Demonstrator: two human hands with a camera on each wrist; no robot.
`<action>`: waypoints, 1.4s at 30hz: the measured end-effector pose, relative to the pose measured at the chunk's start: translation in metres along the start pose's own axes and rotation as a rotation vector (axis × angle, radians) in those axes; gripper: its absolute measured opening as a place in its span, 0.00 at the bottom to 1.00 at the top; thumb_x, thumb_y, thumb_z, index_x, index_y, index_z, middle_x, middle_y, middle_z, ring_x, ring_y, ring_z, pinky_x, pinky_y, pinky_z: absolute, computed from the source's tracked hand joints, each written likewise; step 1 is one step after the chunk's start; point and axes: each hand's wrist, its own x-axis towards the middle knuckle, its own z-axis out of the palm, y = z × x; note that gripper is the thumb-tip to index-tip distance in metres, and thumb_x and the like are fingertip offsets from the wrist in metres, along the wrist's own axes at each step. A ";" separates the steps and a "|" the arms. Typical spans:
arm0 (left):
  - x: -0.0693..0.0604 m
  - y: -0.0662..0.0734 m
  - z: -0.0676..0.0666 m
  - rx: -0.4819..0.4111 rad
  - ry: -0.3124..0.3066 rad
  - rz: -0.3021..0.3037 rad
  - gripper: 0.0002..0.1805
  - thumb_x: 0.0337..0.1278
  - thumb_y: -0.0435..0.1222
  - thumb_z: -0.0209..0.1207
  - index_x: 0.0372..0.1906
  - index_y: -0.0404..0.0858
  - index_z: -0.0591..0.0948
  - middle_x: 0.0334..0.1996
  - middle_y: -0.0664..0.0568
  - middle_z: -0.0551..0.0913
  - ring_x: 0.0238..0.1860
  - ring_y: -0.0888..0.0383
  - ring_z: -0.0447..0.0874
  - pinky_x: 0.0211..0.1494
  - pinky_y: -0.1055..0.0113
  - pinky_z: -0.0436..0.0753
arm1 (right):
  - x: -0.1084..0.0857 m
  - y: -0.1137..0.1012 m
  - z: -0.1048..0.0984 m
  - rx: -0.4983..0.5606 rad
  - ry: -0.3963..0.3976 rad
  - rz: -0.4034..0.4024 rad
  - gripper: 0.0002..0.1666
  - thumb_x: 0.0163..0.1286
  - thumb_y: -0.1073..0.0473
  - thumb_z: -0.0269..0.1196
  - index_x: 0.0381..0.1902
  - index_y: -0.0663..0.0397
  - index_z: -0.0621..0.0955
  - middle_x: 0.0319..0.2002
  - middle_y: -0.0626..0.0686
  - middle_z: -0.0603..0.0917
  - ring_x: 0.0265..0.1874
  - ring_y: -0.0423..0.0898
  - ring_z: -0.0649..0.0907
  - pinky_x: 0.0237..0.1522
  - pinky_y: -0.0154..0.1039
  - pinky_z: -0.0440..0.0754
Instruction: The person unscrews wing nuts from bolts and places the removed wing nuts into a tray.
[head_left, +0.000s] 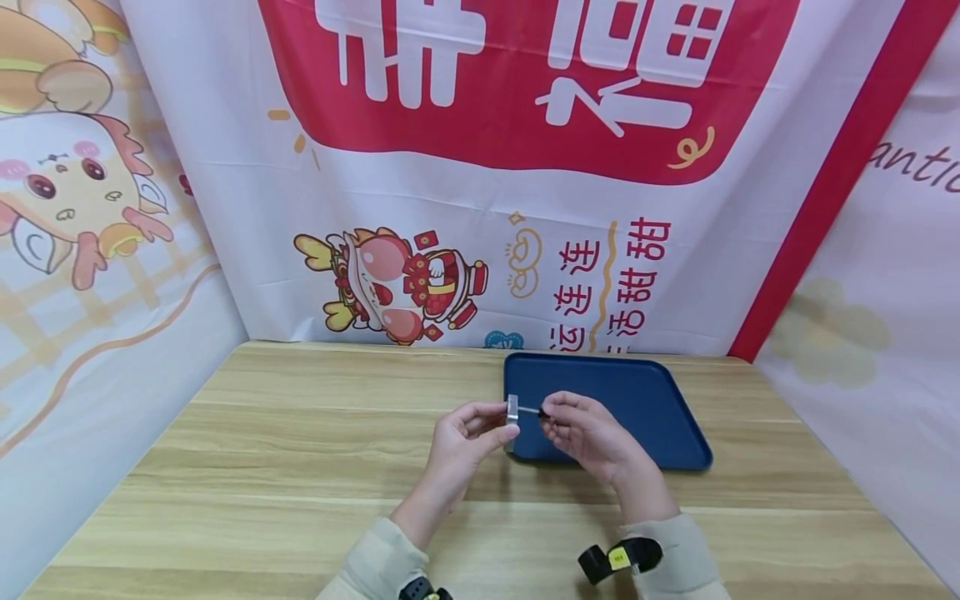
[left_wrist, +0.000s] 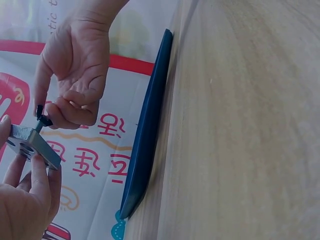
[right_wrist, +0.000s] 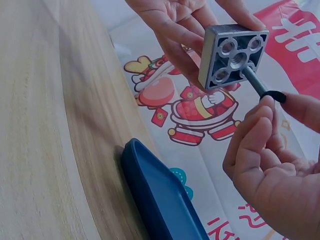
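Observation:
In the head view my left hand [head_left: 468, 437] holds up a square silver metal block [head_left: 512, 409], gripping it by its edges. The right wrist view shows the block's face [right_wrist: 234, 56] with several round holes. My right hand [head_left: 588, 433] pinches the black head [right_wrist: 274, 95] of a thumb screw [right_wrist: 256, 82] between thumb and forefinger. The screw's shank meets the block at a corner hole; how deep it sits, I cannot tell. In the left wrist view, the fingers of the left hand [left_wrist: 30, 200] support the block from below.
A dark blue tray [head_left: 622, 408] lies on the wooden table [head_left: 300, 467], beyond and beneath the hands, toward the back right. Printed cloth [head_left: 420, 183] hangs behind the table and along both sides.

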 end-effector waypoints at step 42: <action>0.000 0.001 -0.001 0.011 0.016 -0.025 0.22 0.54 0.35 0.71 0.55 0.35 0.82 0.53 0.44 0.86 0.52 0.57 0.86 0.54 0.66 0.86 | -0.001 0.000 0.002 -0.249 0.144 -0.058 0.10 0.74 0.60 0.58 0.50 0.55 0.77 0.37 0.49 0.84 0.41 0.49 0.80 0.54 0.43 0.78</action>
